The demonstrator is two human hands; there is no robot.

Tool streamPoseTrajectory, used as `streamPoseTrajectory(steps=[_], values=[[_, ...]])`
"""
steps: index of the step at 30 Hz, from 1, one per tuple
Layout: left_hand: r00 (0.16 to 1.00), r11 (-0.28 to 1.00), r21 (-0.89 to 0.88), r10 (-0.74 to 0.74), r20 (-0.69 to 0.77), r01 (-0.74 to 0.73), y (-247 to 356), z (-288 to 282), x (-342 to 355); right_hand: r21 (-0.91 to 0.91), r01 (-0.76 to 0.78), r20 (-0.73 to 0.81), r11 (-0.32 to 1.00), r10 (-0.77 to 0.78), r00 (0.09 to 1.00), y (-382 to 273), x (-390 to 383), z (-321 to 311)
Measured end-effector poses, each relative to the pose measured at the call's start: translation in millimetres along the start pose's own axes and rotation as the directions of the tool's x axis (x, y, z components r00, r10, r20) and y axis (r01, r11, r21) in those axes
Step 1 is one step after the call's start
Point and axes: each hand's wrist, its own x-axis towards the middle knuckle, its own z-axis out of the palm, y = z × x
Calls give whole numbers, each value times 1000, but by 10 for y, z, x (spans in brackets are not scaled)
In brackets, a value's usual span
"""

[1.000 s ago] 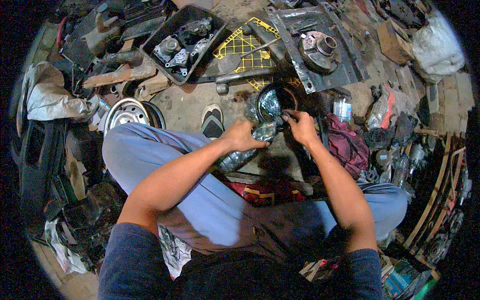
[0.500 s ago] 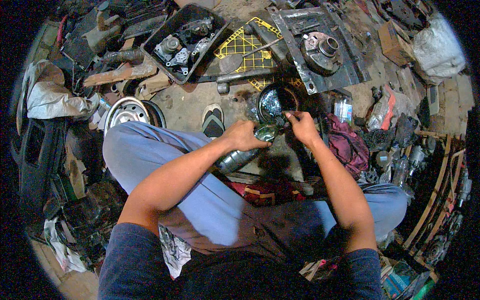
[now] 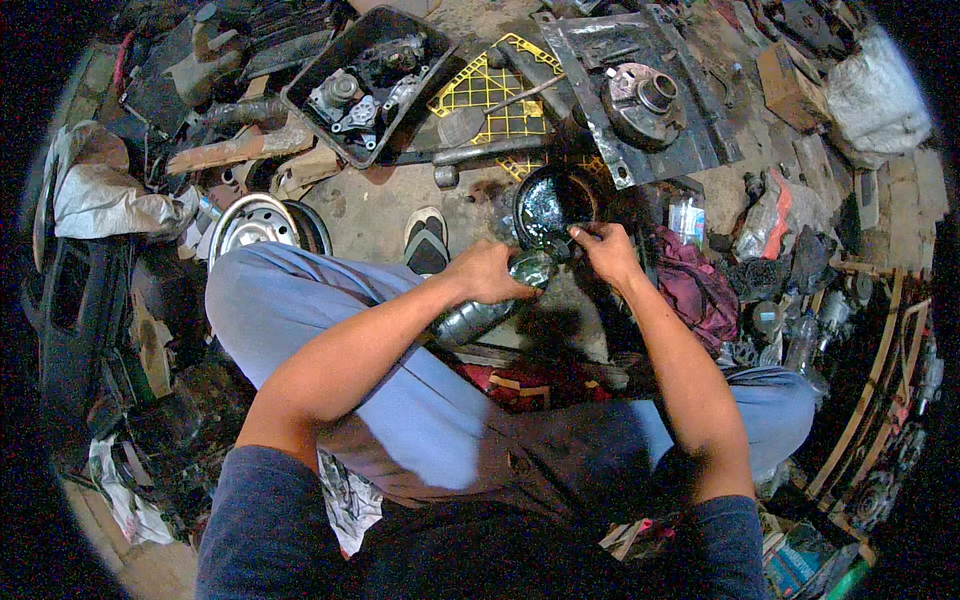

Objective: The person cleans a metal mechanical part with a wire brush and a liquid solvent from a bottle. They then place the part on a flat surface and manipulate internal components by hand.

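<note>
My left hand [image 3: 490, 272] is wrapped round a clear plastic bottle [image 3: 472, 318] that looks dark inside. The bottle lies tilted, its upper end pointing away and to the right. At that end my right hand [image 3: 608, 254] has thumb and fingers closed in a pinch. Something small and dark sits by those fingertips, too dim to tell whether it is a cap or the bottle's neck. Just beyond both hands is a round black pan [image 3: 521, 212] with a glossy, oily-looking inside.
A black bin [image 3: 300, 98] of metal parts and a yellow grid [image 3: 470, 95] lie farther off. A metal plate [image 3: 705, 110] bears a hub-like part [image 3: 640, 100]. To the left are a wheel rim [image 3: 255, 225] and a sandal [image 3: 428, 248]; a maroon cloth [image 3: 695, 290] is at right.
The bottle's upper end has shifted slightly away and to the right, nearer my right fingertips. My right hand has moved only a little; the surroundings look the same.
</note>
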Motion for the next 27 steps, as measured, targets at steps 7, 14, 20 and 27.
streamPoseTrajectory(steps=[7,14,20,27], values=[[998,998,37,-53,39,52,28,-19,27,-100,-69,-90,993,60,994,372,248,40],[999,999,7,-46,-16,46,3,-5,0,-69,-71,-11,995,70,997,282,189,9],[999,999,23,-45,-10,45,-33,18,44,-79,-11,-29,997,8,1000,316,192,26],[998,999,-16,-50,26,50,2,-31,7,-67,-53,-51,996,49,997,229,170,56]])
